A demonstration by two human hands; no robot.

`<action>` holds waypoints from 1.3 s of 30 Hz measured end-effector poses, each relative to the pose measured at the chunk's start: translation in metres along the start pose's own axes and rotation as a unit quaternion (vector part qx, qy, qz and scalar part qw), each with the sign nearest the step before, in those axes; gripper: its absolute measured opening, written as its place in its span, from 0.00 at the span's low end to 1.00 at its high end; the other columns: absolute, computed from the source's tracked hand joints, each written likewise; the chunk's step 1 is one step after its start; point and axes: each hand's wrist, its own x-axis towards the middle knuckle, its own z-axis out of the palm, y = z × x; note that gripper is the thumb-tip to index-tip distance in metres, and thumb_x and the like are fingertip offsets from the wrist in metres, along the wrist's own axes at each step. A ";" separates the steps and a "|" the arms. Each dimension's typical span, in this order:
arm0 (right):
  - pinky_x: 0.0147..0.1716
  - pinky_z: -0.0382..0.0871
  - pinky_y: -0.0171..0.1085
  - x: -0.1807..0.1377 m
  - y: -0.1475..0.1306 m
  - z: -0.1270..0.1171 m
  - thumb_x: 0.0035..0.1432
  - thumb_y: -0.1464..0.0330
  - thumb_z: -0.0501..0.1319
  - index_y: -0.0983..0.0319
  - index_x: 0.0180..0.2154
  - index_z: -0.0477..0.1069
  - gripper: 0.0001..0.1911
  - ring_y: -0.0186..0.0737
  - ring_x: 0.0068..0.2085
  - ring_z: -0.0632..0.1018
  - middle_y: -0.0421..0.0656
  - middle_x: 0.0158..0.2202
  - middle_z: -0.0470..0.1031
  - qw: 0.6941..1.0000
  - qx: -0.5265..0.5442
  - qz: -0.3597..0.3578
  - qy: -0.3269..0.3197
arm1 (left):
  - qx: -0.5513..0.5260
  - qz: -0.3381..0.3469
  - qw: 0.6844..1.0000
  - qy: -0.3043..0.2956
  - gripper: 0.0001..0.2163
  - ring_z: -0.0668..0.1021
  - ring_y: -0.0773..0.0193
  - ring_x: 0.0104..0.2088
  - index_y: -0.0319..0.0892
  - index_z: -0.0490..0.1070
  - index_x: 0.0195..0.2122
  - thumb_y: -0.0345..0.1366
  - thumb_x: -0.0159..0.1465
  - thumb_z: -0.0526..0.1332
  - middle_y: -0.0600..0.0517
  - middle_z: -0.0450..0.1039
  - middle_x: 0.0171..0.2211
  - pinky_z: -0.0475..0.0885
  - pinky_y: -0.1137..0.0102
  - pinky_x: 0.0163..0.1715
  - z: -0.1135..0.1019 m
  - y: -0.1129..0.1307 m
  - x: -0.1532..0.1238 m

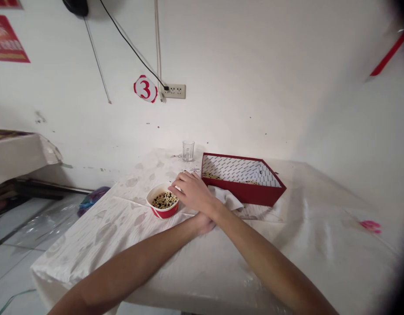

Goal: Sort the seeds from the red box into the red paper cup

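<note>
Forearms cross; right hand (193, 191), fingers together, touches round paper bowl (164, 213); left hand (205, 225) hidden, pose unclear.

A white-clothed table (320, 253) carries a red bowl (163, 203) of beans at left, a clear glass (188, 150) beyond it. Right of the bowl lie a white napkin (227, 197) and an open red box (246, 186), a pink scrap (370, 226) farther right.

right hand (192, 191): palm down, fingers loosely curled | left hand (204, 224): mostly hidden under right forearm (254, 251) | arms crossed
</note>
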 end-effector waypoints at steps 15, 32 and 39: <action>0.45 0.68 0.40 -0.051 0.177 -0.094 0.68 0.62 0.54 0.59 0.49 0.75 0.15 0.46 0.49 0.76 0.49 0.50 0.76 0.890 -0.103 0.440 -0.064 | 0.078 -0.127 0.985 -0.086 0.11 0.57 0.77 0.10 0.40 0.69 0.33 0.43 0.60 0.66 0.60 0.63 0.14 0.48 0.77 0.12 0.001 0.008 0.006; 0.41 0.75 0.45 -0.056 0.194 -0.064 0.44 0.72 0.71 0.57 0.36 0.82 0.13 0.47 0.38 0.82 0.46 0.34 0.82 0.798 0.035 0.477 -0.366 | 0.162 -0.094 0.974 -0.128 0.13 0.81 0.54 0.29 0.40 0.72 0.46 0.40 0.62 0.64 0.46 0.78 0.30 0.74 0.67 0.21 0.007 0.002 0.004; 0.40 0.76 0.44 -0.054 0.185 -0.072 0.45 0.72 0.70 0.60 0.35 0.82 0.11 0.48 0.37 0.82 0.48 0.35 0.83 0.798 0.038 0.459 -0.389 | 0.165 -0.090 0.977 -0.101 0.12 0.78 0.60 0.26 0.38 0.75 0.37 0.40 0.57 0.70 0.47 0.77 0.27 0.74 0.68 0.24 0.014 0.004 -0.001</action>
